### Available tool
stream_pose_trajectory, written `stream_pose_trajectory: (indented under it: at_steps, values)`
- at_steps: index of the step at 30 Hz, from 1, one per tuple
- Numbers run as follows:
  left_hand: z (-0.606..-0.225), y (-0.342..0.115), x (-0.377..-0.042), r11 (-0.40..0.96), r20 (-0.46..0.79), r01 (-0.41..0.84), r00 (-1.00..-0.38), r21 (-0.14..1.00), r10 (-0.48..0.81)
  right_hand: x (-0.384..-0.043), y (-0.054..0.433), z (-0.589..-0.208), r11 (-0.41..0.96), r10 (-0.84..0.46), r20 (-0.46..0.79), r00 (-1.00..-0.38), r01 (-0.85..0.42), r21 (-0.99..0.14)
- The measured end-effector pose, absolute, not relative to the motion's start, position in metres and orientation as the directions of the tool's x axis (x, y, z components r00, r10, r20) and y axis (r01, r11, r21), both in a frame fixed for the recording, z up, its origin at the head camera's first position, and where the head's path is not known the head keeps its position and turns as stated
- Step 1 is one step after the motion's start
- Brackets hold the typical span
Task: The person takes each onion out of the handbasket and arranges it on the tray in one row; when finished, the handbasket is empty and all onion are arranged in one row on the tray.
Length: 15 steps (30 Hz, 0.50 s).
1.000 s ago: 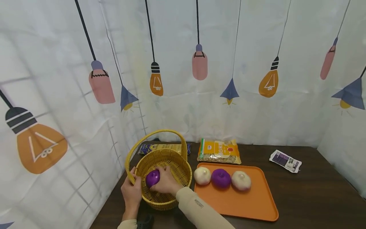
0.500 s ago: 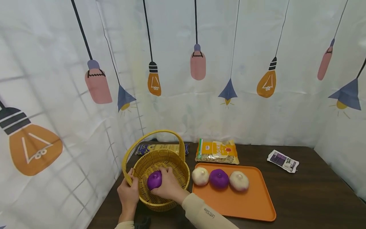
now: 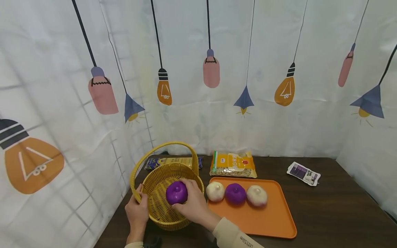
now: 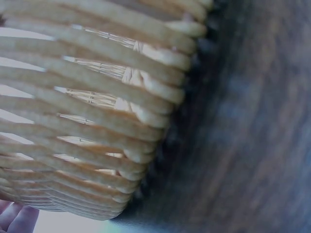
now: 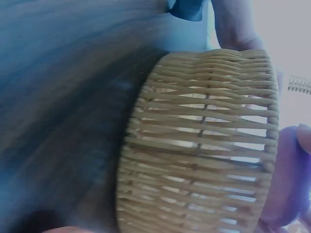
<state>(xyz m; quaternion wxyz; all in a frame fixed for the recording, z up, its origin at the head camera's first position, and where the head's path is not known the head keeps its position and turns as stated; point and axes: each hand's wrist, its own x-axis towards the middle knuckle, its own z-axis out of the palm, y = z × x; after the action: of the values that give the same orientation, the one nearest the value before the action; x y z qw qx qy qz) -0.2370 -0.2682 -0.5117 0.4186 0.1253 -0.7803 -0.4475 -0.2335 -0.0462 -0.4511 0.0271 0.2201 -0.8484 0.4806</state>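
Observation:
My right hand [image 3: 196, 206] grips a shiny purple onion [image 3: 176, 193] from its right side, over the yellow woven basket [image 3: 159, 206]. The right wrist view shows this onion [image 5: 285, 182] at the basket's rim, with the weave hiding part of it. At the basket's left side, my left hand [image 3: 137, 212] holds the rim by the foot of the arched handle [image 3: 132, 179]. To the right, an orange tray [image 3: 257, 222] bears a white onion [image 3: 215, 192], a purple onion [image 3: 235, 194] and another whitish onion [image 3: 256, 196] in a row along its back.
Behind the tray lies a yellow-orange food bag [image 3: 233, 164]. A long blue-and-yellow packet [image 3: 173, 161] lies behind the basket. On the right of the dark table [image 3: 328, 213] is a small white-and-purple packet [image 3: 303, 173]. A patterned curtain [image 3: 192, 120] stands behind.
My right hand has lifted the purple onion up from inside the basket and moved it slightly right. The left hand keeps its hold on the basket. The head view has shifted a little.

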Motion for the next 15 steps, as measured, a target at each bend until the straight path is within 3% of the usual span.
stream_pose_trajectory:
  at_steps: [7,15]
  values:
    - [-0.512,-0.268,-0.236,0.560,0.535,0.182,-0.625,0.808,-0.569,-0.227,-0.027,-0.462,0.377,-0.287,0.373,-0.882,-0.462,-0.803]
    - [-0.510,-0.268,-0.235,0.548,0.523,0.182,-0.635,0.817,-0.569,-0.217,-0.002,-0.462,0.272,-0.271,0.336,-0.902,-0.407,-0.872]
